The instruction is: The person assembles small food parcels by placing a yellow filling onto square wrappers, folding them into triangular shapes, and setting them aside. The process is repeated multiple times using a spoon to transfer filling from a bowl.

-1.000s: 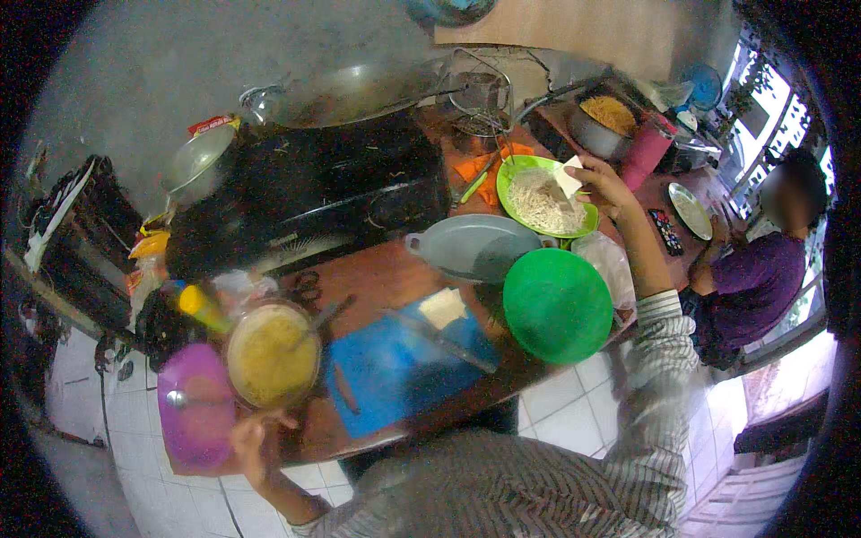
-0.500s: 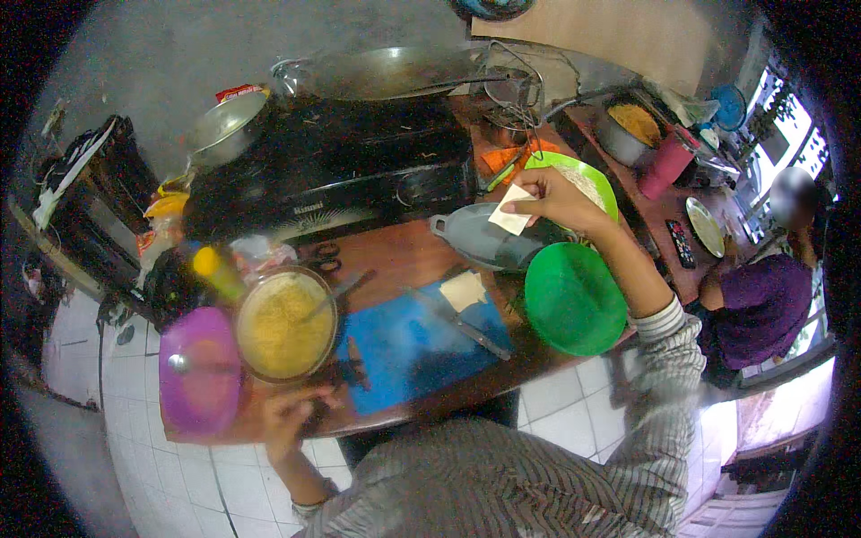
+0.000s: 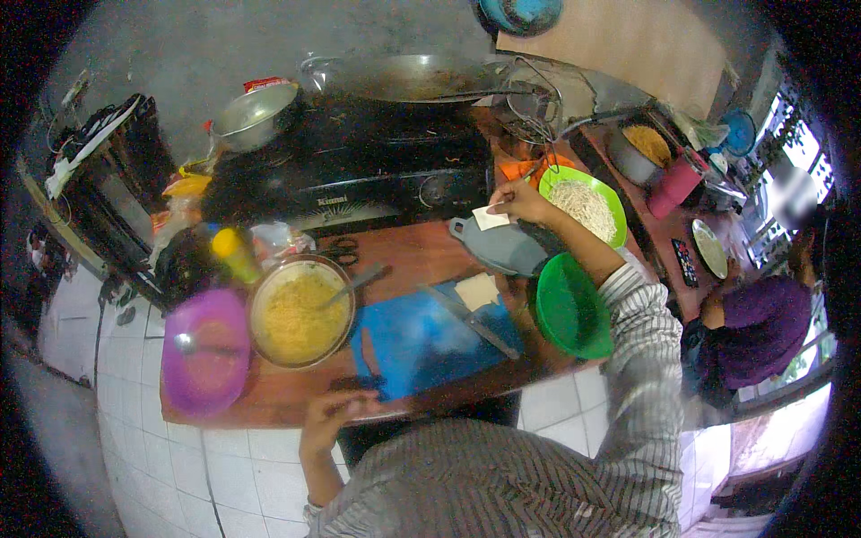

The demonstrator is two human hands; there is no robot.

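Observation:
My right hand point(image 3: 524, 204) pinches a thin pale square wrapper point(image 3: 491, 218) above a grey oval pan-like dish point(image 3: 507, 248). Beyond that arm sits a lime-green bowl point(image 3: 581, 208) of whitish shreds; nearer me, an empty-looking green bowl point(image 3: 570, 305) stands beside the forearm. My left hand point(image 3: 330, 417), a little blurred, hovers at the table's front edge with fingers apart and nothing visible in them. In front of it lies a blue cutting board point(image 3: 404, 341), bearing more pale square wrappers point(image 3: 477, 290) and a knife point(image 3: 489, 335). A bowl of yellow filling point(image 3: 300, 314) with a spoon stands to its left.
A purple dish point(image 3: 206, 354) occupies the table's left end. Behind are a black gas stove point(image 3: 359, 170) with a large wok point(image 3: 413, 76), a metal bowl point(image 3: 256, 117) and scissors point(image 3: 341, 249). At right, a person in purple point(image 3: 762, 314) sits near a side table with a remote point(image 3: 683, 262).
My right hand has lowered and shifted left with the wrapper, its arm drawing closer in. My left hand has moved right along the table edge. The view has shifted slightly.

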